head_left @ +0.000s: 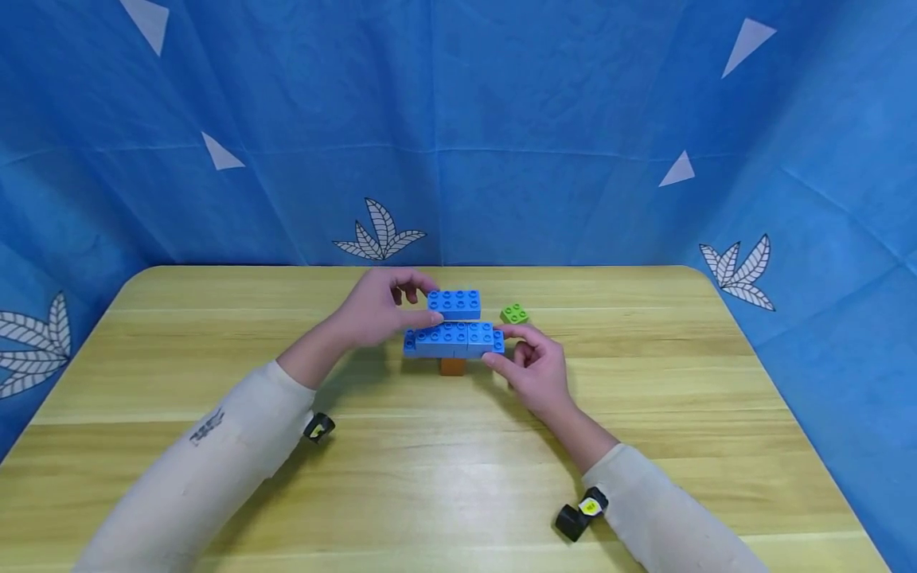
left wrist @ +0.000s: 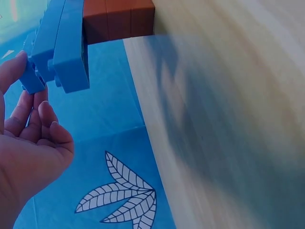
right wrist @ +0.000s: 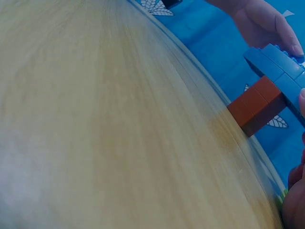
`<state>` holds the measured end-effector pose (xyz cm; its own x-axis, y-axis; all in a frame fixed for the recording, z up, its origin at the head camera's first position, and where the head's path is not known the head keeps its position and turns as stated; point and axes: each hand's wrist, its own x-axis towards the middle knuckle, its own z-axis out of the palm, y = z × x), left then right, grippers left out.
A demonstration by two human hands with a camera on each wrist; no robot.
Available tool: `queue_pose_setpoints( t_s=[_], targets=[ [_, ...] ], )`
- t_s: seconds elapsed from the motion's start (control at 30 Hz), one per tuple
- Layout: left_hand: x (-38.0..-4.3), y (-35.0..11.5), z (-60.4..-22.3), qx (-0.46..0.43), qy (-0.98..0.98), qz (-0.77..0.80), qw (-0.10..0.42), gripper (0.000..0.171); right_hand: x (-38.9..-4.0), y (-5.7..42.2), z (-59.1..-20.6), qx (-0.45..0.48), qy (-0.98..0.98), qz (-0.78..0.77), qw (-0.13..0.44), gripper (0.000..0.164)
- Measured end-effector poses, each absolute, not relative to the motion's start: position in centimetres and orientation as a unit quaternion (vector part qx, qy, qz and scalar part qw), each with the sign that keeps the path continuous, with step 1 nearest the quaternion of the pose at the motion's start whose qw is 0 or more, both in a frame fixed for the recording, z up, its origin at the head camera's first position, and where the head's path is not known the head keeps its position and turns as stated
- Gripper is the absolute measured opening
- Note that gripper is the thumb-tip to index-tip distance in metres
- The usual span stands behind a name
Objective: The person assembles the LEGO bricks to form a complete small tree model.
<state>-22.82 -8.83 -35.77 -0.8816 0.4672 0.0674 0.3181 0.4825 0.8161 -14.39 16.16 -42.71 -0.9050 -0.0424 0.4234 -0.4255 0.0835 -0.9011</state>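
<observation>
My left hand [head_left: 376, 309] pinches a blue eight-stud building brick [head_left: 454, 305] by its left end, thumb in front and fingers behind. That brick is over the back of a wide stepped row of blue bricks [head_left: 442, 342]; the left wrist view shows the held brick [left wrist: 33, 80] at the top of the stack, and I cannot tell if it is pressed down. Beneath the row stands a short column of brown bricks [right wrist: 257, 105], upright on the table. My right hand [head_left: 542, 374] grips the row's right end between thumb and index finger.
A small green four-stud brick [head_left: 514, 314] lies on the wooden table [head_left: 645, 358], behind my right hand. A blue patterned curtain [head_left: 501, 119] hangs behind the table and at both sides. Black wrist devices [head_left: 319, 428] are on both sleeves.
</observation>
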Motion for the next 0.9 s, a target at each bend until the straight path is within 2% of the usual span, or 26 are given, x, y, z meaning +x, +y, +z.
queue_pose_setpoints(
  t_s=[0.6, 0.9],
  targets=[
    [-21.0, -8.9, -35.8, 0.261, 0.852, 0.446, 0.081, 0.031, -14.4, 16.1, -42.8, 0.155, -0.723, 0.658, 0.143, 0.032],
    [-20.3, -8.8, -35.6, 0.281, 0.856, 0.428, 0.065, 0.032, -15.7, 16.8, -45.7, 0.14, -0.724, 0.66, 0.143, 0.034]
  ],
)
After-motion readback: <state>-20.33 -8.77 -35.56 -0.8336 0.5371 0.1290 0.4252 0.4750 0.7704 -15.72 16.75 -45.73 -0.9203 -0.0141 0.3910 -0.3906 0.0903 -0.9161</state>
